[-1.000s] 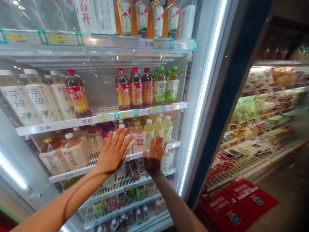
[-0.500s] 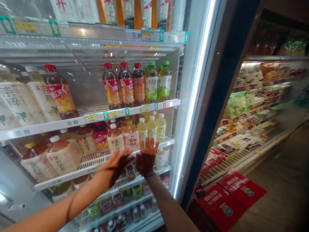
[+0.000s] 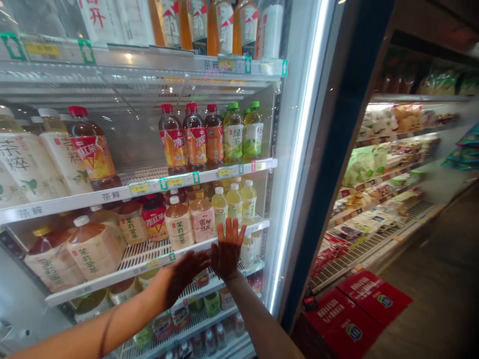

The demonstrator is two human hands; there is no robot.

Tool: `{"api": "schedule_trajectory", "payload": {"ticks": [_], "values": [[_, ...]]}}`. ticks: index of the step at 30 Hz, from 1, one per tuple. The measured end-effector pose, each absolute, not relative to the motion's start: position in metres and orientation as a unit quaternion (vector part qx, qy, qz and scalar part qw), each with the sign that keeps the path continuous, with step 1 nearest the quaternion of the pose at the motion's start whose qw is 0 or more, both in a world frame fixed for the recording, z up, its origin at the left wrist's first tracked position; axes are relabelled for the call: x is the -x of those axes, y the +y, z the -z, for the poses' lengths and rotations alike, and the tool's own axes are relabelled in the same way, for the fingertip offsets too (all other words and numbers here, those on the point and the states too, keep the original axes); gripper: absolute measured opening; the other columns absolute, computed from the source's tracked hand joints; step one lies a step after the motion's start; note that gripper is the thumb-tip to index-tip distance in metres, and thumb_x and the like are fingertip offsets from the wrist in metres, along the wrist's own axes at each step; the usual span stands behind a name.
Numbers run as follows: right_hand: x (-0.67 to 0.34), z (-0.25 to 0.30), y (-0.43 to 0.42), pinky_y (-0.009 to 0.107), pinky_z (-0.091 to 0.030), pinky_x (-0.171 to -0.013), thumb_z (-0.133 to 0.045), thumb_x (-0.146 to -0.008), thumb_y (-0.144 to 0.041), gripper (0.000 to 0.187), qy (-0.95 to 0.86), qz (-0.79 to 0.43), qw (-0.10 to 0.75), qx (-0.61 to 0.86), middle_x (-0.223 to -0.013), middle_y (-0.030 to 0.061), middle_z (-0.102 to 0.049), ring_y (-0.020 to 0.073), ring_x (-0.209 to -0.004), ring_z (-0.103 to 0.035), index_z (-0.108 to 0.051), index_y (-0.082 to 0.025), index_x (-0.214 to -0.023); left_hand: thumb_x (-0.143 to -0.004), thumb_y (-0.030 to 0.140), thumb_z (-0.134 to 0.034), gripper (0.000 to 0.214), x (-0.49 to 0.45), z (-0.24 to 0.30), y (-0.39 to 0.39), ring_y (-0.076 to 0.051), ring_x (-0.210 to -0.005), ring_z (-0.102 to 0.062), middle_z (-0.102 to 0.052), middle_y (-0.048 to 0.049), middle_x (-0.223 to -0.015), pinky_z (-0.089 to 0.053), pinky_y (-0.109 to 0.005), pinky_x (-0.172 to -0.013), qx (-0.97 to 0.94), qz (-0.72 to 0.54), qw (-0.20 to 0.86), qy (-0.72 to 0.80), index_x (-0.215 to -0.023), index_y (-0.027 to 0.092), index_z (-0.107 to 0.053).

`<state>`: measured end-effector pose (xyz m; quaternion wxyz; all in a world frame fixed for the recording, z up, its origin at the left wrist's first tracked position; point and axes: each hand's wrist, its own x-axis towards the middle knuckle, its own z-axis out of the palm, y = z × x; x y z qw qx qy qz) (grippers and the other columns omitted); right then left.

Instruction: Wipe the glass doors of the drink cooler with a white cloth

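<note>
My left hand (image 3: 185,274) is open, fingers stretched out to the right, and holds nothing. Its fingertips reach the side of my right hand (image 3: 227,252); I cannot tell whether they touch. The right hand is raised with its fingers upward and apart, also with nothing in it. Both hands are in front of a lit drinks fridge. Behind them, on a shelf (image 3: 123,273), stand a pink-labelled bottle (image 3: 204,219), a jasmine tea bottle (image 3: 178,227) and small yellow-green bottles (image 3: 234,202). Part of the lower shelves is hidden by my forearms.
Higher up stand red-capped iced tea bottles (image 3: 172,144) and green tea bottles (image 3: 233,133). A bright light strip (image 3: 299,144) runs beside the dark frame (image 3: 339,134). To the right are an open chilled case (image 3: 377,219) and red boxes (image 3: 346,319) on the floor.
My left hand has dropped slightly and shifted right, closer to my right hand, which stays nearly in place. The shelves sit a little lower in view.
</note>
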<state>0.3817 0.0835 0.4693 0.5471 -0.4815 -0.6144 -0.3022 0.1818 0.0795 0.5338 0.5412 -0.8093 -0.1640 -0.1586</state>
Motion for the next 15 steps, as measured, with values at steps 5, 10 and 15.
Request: {"api": "schedule_trajectory", "payload": {"ticks": [5, 10, 15], "values": [[-0.381, -0.47, 0.084, 0.078, -0.01, -0.124, -0.038, -0.103, -0.021, 0.07, -0.607, 0.308, 0.551, 0.483, -0.175, 0.0103, -0.013, 0.0408, -0.16, -0.01, -0.011, -0.024, -0.167, -0.094, 0.043, -0.056, 0.079, -0.163, -0.592, 0.09, -0.03, -0.162, -0.001, -0.017, -0.0108, -0.174, -0.006, -0.057, -0.134, 0.813, 0.222, 0.478, -0.249, -0.163, 0.019, -0.026], [-0.383, -0.469, 0.083, 0.08, -0.01, -0.122, -0.04, -0.103, -0.023, 0.07, -0.614, 0.299, 0.547, 0.484, -0.174, 0.0113, -0.018, 0.0431, -0.16, -0.009, -0.012, -0.024, -0.167, -0.091, 0.029, -0.052, 0.076, -0.137, -0.542, 0.071, -0.023, -0.162, -0.006, -0.027, -0.0048, -0.171, -0.006, -0.043, -0.135, 0.847, 0.201, 0.461, -0.172, -0.162, 0.018, -0.03], [-0.384, -0.468, 0.084, 0.077, -0.002, -0.124, -0.041, -0.104, -0.022, 0.069, -0.615, 0.294, 0.568, 0.461, -0.175, 0.0119, -0.011, 0.0407, -0.161, -0.005, -0.015, -0.023, -0.167, -0.094, 0.035, -0.05, 0.078, -0.105, -0.567, 0.072, -0.023, -0.162, -0.006, -0.016, -0.004, -0.174, -0.007, -0.043, -0.135, 0.834, 0.213, 0.468, -0.2, -0.165, 0.019, -0.02]]}}
